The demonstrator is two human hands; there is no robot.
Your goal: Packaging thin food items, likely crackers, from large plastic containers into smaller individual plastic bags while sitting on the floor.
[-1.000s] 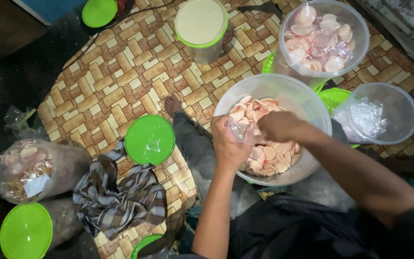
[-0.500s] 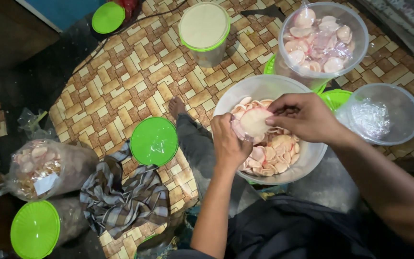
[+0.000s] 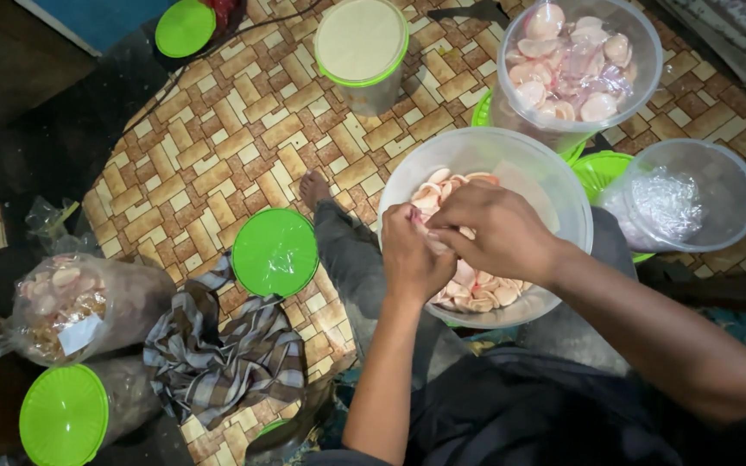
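Left hand: I see my left hand (image 3: 414,259) curled over the near rim of the round clear plastic tub (image 3: 563,185), fingers pinched on a few pale pink and cream crackers (image 3: 475,289)
Right hand: my right hand (image 3: 492,231) reaches across the same tub, knuckles up, fingertips meeting the left hand's; it looks closed on crackers, though I cannot tell exactly how many it grips
Crackers: the loose heap lies in the bottom of the tub, mostly hidden under both hands, showing at the far and near edges
Tub: it rests between my legs on the brown basket-weave patterned mat (image 3: 218,147)
Beyond it: a taller clear tub filled with crackers (image 3: 576,65) stands just behind, and an empty clear tub lined with crinkled plastic film (image 3: 684,203) sits to the right on bright green lids
Left of me: a round green plastic lid (image 3: 275,252) lies flat near my foot, touching a grey checked cloth (image 3: 226,349)
Far left: a clear plastic bag of crackers (image 3: 79,302) sits by another green lid (image 3: 64,416)
Top: a closed tub with a cream top and green rim (image 3: 362,47) stands apart
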